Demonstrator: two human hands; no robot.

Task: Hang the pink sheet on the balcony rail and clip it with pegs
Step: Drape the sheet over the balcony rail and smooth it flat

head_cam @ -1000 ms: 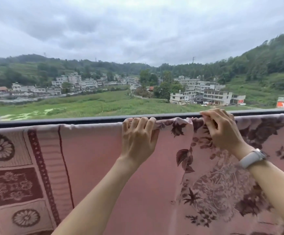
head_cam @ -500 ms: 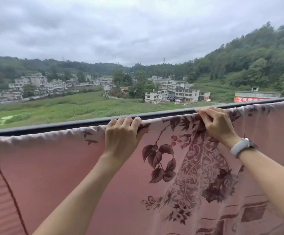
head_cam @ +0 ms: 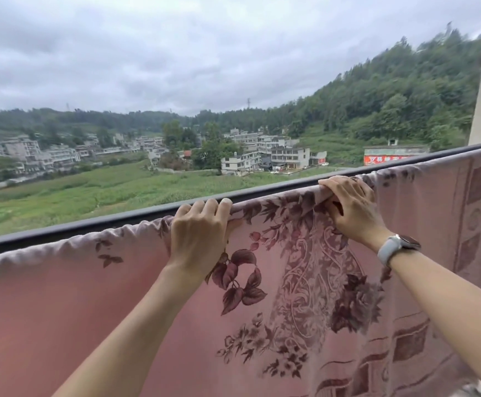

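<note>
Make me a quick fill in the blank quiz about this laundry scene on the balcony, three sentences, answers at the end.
1. The pink sheet hangs over the dark balcony ____.
2. The watch sits on the wrist of the ____ hand.
3. The left hand grips the sheet's ____ edge.

Missing words: rail; right; top

The pink sheet [head_cam: 61, 325] hangs draped over the dark balcony rail [head_cam: 70, 229], its top fold lying along the rail from the left edge to the right edge of the view. Its left part is plain pink; the middle carries dark maroon leaves, flowers and scrollwork, and the right part shows bands with square motifs.
</note>
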